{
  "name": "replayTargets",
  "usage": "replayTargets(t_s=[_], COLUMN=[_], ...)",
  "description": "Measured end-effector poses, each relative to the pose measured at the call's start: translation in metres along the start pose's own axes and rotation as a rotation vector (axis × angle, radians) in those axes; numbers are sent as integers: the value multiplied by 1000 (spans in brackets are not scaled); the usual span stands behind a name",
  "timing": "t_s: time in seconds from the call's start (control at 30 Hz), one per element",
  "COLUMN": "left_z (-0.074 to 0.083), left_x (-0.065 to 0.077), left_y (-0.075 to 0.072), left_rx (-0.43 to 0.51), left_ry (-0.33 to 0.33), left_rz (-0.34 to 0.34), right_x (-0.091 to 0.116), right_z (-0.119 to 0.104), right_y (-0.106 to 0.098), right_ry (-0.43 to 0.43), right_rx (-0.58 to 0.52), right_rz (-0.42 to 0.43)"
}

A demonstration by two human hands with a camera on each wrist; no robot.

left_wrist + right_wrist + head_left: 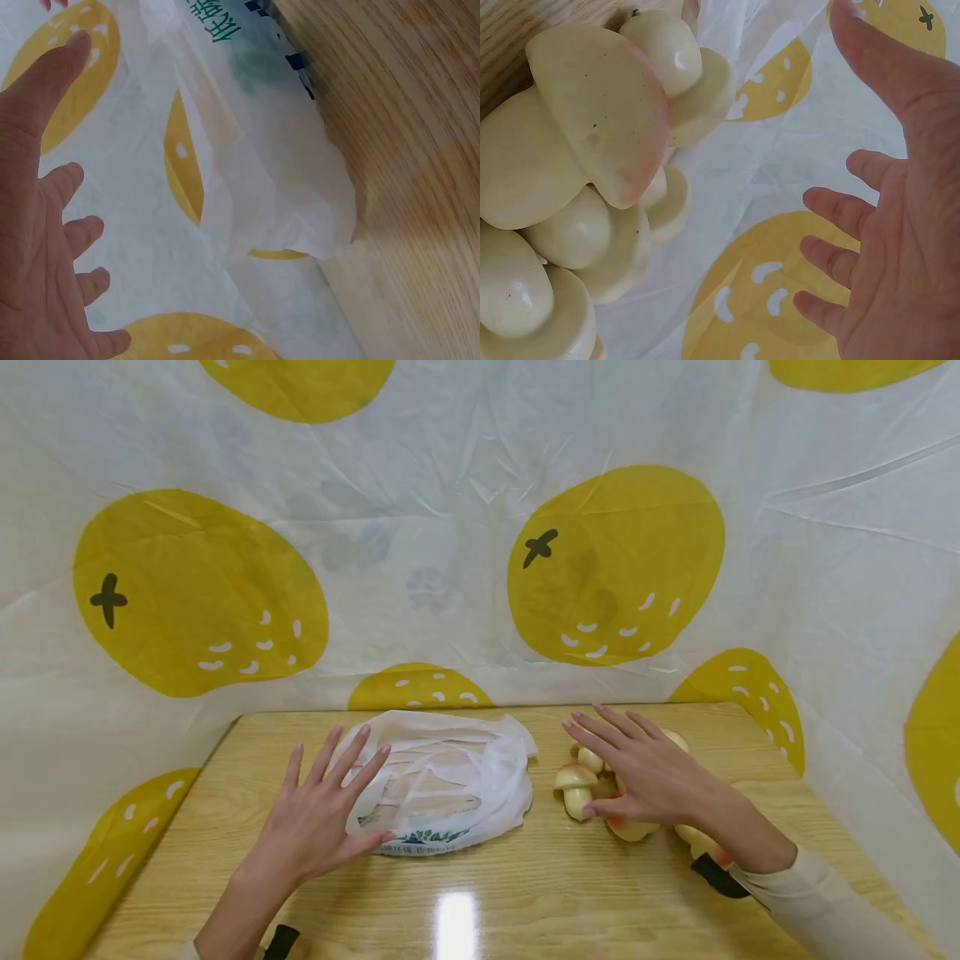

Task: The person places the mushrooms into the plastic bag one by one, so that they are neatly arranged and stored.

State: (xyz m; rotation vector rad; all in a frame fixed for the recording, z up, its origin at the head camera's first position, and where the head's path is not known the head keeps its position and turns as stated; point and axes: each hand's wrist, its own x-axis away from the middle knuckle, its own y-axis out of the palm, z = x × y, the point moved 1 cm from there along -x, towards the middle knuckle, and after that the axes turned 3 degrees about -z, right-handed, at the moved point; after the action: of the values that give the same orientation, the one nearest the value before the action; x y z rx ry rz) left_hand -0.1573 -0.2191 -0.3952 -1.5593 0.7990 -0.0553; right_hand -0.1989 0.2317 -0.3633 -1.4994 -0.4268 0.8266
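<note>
Nearest you: your pale right sleeve (832, 897), with a dark band (718, 877) at the wrist. Left grip (315, 818): spread wide, thumb out, holding nothing; in the head view it overlaps the near-left side of the plastic bag (450, 777), while your wrist view shows the palm apart from it. Right grip (652, 777): also wide and holding nothing, fanned over the mushrooms (577, 789), palm apart from the large one.

The bag lies crumpled, white and see-through, left of centre on the worktop (360, 918), green print along its near side. The mushrooms, cream with pinkish patches, bunch to its right; your right grip hides part of the group, so no count.

Judgement: for the bag, pinch one layer of film at its rim, as thin plastic likely clings and folds. Take mushrooms singly by the stem; the smooth, rounded caps may roll or slip.

Farthest: the curtain (442, 568), printed with yellow fruit, behind the worktop.
</note>
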Motion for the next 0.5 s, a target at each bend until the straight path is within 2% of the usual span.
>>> replayTargets(t_s=[0.27,0.5], left_z=[-7,-19], left_x=[1,4], left_y=[1,6], left_rx=[-14,150], left_ry=[-58,-134], left_rz=[-104,-182], right_x=[-3,-3], right_z=[3,5], right_y=[-1,-3], right_ry=[-8,9], right_rx=[-32,-62], right_rz=[-1,-27])
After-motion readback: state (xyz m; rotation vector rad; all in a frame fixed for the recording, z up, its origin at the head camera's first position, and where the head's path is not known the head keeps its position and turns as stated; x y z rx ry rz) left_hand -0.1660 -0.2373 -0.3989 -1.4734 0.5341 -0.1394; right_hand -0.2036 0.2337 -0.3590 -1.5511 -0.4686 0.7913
